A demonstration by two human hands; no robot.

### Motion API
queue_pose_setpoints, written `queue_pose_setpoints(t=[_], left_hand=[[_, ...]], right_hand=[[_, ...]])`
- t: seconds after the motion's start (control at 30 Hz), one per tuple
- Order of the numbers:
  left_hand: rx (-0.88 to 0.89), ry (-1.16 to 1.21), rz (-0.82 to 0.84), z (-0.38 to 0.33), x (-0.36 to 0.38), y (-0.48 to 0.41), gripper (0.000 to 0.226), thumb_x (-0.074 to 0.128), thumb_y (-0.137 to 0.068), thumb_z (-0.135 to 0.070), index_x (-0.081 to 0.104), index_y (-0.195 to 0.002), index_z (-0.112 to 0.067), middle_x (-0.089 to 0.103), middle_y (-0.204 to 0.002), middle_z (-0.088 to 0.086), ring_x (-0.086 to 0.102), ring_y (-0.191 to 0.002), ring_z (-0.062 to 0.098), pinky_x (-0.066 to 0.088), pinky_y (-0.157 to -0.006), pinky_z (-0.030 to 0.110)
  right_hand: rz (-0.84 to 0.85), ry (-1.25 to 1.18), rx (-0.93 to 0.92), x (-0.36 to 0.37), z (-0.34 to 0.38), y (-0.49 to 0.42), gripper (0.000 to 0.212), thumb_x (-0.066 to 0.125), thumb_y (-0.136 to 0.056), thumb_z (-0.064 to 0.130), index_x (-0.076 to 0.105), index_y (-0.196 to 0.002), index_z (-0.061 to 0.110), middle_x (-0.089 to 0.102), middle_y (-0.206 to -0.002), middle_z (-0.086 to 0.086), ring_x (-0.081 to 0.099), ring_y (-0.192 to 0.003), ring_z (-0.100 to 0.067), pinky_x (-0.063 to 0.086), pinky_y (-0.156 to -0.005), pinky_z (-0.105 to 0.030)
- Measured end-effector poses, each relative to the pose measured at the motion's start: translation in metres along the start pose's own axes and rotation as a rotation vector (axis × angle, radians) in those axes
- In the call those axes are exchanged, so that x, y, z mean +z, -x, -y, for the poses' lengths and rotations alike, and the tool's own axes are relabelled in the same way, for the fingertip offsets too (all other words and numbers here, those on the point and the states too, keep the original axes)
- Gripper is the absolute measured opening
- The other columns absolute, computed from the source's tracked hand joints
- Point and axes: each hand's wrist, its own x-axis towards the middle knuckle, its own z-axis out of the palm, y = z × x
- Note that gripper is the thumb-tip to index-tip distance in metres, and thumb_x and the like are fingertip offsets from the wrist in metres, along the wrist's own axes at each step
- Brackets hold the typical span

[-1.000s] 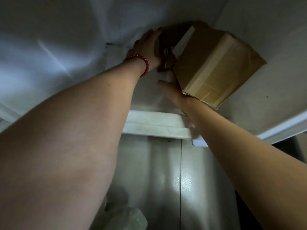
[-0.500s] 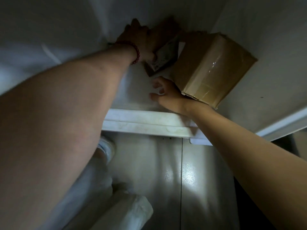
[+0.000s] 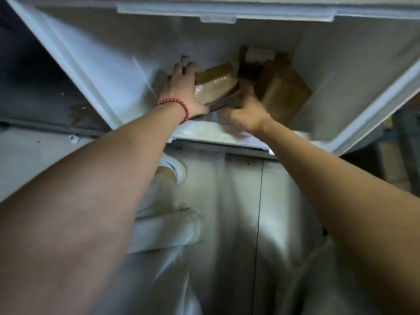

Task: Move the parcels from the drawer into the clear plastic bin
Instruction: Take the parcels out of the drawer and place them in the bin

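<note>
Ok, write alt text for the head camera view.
A left hand and right hand grip a taped brown parcel from either side inside an open white drawer. The left wrist wears a red bead bracelet; more cardboard boxes lie further right in the drawer.

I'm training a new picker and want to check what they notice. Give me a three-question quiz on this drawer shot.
1. True or false: the left hand wears a red bead bracelet.
2. The left hand's fingers grip: A) the taped parcel B) a white shoe C) the floor.
3. Fill in: the bigger brown box lies to the ___ of the taped parcel.
Key: 1 true; 2 A; 3 right.
</note>
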Motion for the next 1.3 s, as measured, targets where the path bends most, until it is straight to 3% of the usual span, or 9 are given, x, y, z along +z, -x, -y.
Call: queue_pose_setpoints(t=[0.2,0.33,0.47,0.63,0.73,0.87,1.0,1.13,1.3], left_hand=[[0.091,0.051,-0.030,-0.029,-0.050,0.074,0.083,0.085,-0.058,-0.022,0.044,-0.130,-0.026,0.039,-0.133,0.010,0.047,-0.115,0.034,0.046,-0.094,0.042],[0.131,0.128,-0.009,-0.048,-0.082,0.128,0.080,0.083,-0.060,-0.024,0.045,-0.130,-0.029,0.036,-0.130,0.008,0.047,-0.111,0.026,0.044,-0.093,0.033],[0.156,0.239,-0.010,-0.062,-0.110,0.180,0.078,0.083,-0.060,-0.024,0.047,-0.129,-0.032,0.033,-0.123,0.006,0.040,-0.102,0.017,0.035,-0.093,0.022],[0.138,0.413,-0.088,-0.067,-0.124,0.236,0.077,0.084,-0.061,-0.026,0.050,-0.131,-0.032,0.040,-0.111,-0.003,0.041,-0.115,0.013,0.029,-0.092,0.013],[0.087,0.537,-0.045,-0.064,-0.113,0.260,0.073,0.085,-0.065,-0.029,0.052,-0.130,-0.030,0.049,-0.113,-0.006,0.046,-0.118,0.014,0.035,-0.095,0.019],[0.038,0.626,-0.012,-0.063,-0.110,0.258,0.072,0.082,-0.068,-0.041,0.049,-0.131,-0.032,0.052,-0.126,-0.007,0.047,-0.116,0.009,0.038,-0.095,0.024],[-0.057,0.719,-0.091,-0.070,-0.100,0.258,0.062,0.076,-0.075,-0.045,0.044,-0.123,-0.025,0.052,-0.119,-0.007,0.050,-0.107,0.007,0.034,-0.085,0.018],[-0.108,0.734,-0.214,-0.077,-0.095,0.253,0.042,0.064,-0.081,-0.053,0.041,-0.109,-0.033,0.057,-0.118,-0.001,0.056,-0.100,0.017,0.047,-0.081,0.030],[-0.274,0.810,-0.191,-0.084,-0.090,0.251,0.037,0.055,-0.084,-0.060,0.040,-0.106,-0.034,0.061,-0.102,0.000,0.061,-0.093,0.028,0.055,-0.078,0.048]], right_hand=[[-0.065,-0.060,-0.004,-0.032,0.015,0.081,0.090,0.074,-0.082,0.024,0.016,-0.150,0.012,0.034,-0.150,-0.009,0.038,-0.135,-0.026,0.032,-0.112,-0.031],[-0.051,-0.010,-0.064,-0.048,0.019,0.147,0.098,0.076,-0.080,0.022,0.011,-0.152,0.012,0.026,-0.154,-0.008,0.033,-0.138,-0.022,0.029,-0.110,-0.027],[-0.042,0.052,-0.113,-0.064,0.014,0.203,0.091,0.076,-0.080,0.023,0.019,-0.151,0.015,0.030,-0.151,-0.008,0.030,-0.137,-0.020,0.026,-0.107,-0.022],[-0.106,-0.204,-0.152,-0.077,0.016,0.245,0.064,0.069,-0.087,0.020,0.037,-0.142,0.022,0.049,-0.138,0.005,0.039,-0.130,-0.008,0.032,-0.105,-0.025],[-0.137,-0.322,-0.195,-0.079,0.014,0.258,0.048,0.065,-0.090,0.012,0.048,-0.135,0.018,0.057,-0.126,0.006,0.049,-0.118,-0.005,0.042,-0.104,-0.031],[-0.143,-0.396,-0.149,-0.083,0.013,0.257,0.042,0.067,-0.089,0.017,0.053,-0.129,0.018,0.062,-0.124,-0.003,0.055,-0.117,-0.011,0.051,-0.088,-0.022],[-0.198,-0.494,-0.088,-0.080,0.012,0.251,0.055,0.076,-0.081,0.021,0.051,-0.130,0.021,0.061,-0.124,-0.001,0.058,-0.114,-0.012,0.049,-0.083,-0.020],[-0.216,-0.636,-0.044,-0.079,0.013,0.241,0.062,0.078,-0.079,0.021,0.050,-0.134,0.015,0.062,-0.124,-0.002,0.060,-0.113,-0.015,0.050,-0.092,-0.028],[-0.229,-0.627,-0.119,-0.078,0.013,0.238,0.062,0.071,-0.085,0.033,0.046,-0.141,0.020,0.060,-0.125,0.009,0.058,-0.101,0.008,0.046,-0.067,-0.004]])
